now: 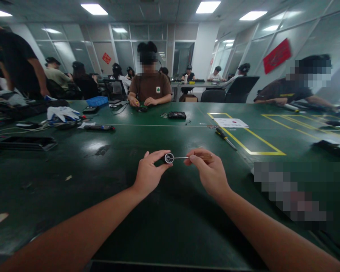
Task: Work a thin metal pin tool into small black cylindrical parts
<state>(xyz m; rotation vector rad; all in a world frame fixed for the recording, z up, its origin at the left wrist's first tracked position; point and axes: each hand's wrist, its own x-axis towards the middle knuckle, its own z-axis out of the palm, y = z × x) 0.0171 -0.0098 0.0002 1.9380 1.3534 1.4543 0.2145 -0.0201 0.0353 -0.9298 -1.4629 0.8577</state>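
Observation:
Between the thumb and fingers of my left hand (151,170) is a small round black part with a silvery rim (169,158), its open end facing my right side. My right hand (209,170) is closed around the brownish, see-through handle of a thin screwdriver (181,157). The slim metal shaft points left, and its tip reaches the opening of the round part. Whether the tip touches anything inside is too small to tell. Both hands are held above the green table (116,215).
A yellow-and-black screwdriver (226,138) lies beyond my right hand, near a white sheet (231,122) and yellow tape (268,153). Farther left are a marker-like tool (99,128), white gloves (62,113) and a blue tray (97,101). Across the table sits a person (150,85) handling a small device.

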